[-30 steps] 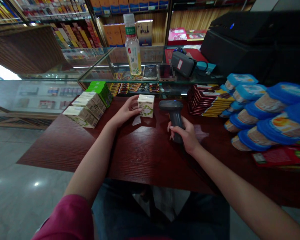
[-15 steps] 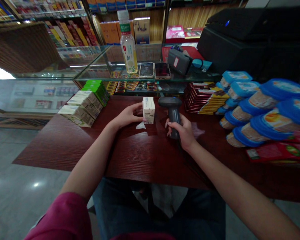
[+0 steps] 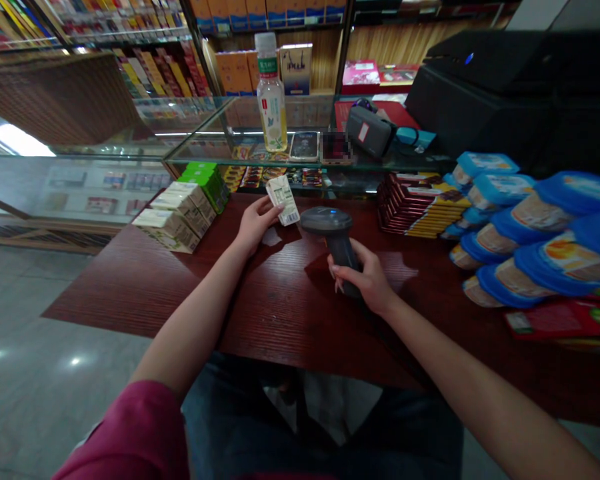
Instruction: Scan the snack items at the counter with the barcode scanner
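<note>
My left hand (image 3: 256,221) grips a small white and green carton (image 3: 283,199), tilted and lifted off the dark red wooden table (image 3: 290,307), its barcode side turned toward the scanner. My right hand (image 3: 365,279) is wrapped round the handle of a grey handheld barcode scanner (image 3: 330,227), whose head sits just right of the carton with a blue light on top. A row of similar white and green cartons (image 3: 180,210) lies to the left of my left hand.
A stack of dark chocolate bars (image 3: 420,207) and several blue-lidded tubs (image 3: 530,227) fill the table's right side. On the glass counter (image 3: 215,150) behind stand a drink bottle (image 3: 273,100), two phones (image 3: 320,145) and a grey pouch (image 3: 367,130). A black register (image 3: 505,93) stands far right.
My left hand has lifted the carton off the table, tilted it and moved it slightly left and back. The scanner head has swung left toward it.
</note>
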### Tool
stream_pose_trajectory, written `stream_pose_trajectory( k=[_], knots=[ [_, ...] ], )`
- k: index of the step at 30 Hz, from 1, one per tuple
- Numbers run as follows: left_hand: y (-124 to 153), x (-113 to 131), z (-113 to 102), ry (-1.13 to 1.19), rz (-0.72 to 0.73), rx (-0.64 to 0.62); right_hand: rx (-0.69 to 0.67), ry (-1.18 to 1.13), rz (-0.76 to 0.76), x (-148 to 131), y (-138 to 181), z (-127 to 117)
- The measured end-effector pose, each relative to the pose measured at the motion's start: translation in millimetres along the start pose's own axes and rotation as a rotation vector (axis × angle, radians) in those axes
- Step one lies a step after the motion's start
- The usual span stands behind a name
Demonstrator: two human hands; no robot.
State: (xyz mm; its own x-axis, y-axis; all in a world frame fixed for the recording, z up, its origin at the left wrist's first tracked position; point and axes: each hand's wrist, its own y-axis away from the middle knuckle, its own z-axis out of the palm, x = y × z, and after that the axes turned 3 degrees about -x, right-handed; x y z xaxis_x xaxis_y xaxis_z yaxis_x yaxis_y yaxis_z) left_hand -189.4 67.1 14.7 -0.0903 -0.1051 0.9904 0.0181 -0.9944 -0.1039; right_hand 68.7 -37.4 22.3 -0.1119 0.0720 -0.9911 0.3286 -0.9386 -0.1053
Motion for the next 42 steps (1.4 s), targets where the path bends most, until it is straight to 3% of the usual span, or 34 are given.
stream_pose_trajectory(
  k=[6,12,19,23,27,33,36,42],
  knots=[
    [1,-3,3,-0.048,0.097,-0.053,0.026,0.046,-0.005,1,0,-4],
    [-3,-6,-5,-0.018,0.075,-0.089,0.04,-0.026,0.029,-8,2,-2],
    [3,8,-37,-0.09,0.024,-0.347,0.12,-0.108,0.064,-9,-2,-1],
    [3,6,-40,-0.066,0.012,-0.305,0.154,-0.127,0.049,-10,-3,-1],
    [3,2,-22,-0.083,0.077,-0.175,0.145,-0.107,0.04,-9,-3,-2],
    [6,-4,-2,-0.569,0.268,-0.065,0.156,-0.087,0.06,-8,-3,-2],
    [3,-6,-9,-0.591,0.278,-0.117,0.173,-0.085,0.07,-7,-4,-2],
    [-3,0,-47,-0.602,0.291,-0.217,0.184,-0.083,0.063,-6,-5,-4]
  ],
)
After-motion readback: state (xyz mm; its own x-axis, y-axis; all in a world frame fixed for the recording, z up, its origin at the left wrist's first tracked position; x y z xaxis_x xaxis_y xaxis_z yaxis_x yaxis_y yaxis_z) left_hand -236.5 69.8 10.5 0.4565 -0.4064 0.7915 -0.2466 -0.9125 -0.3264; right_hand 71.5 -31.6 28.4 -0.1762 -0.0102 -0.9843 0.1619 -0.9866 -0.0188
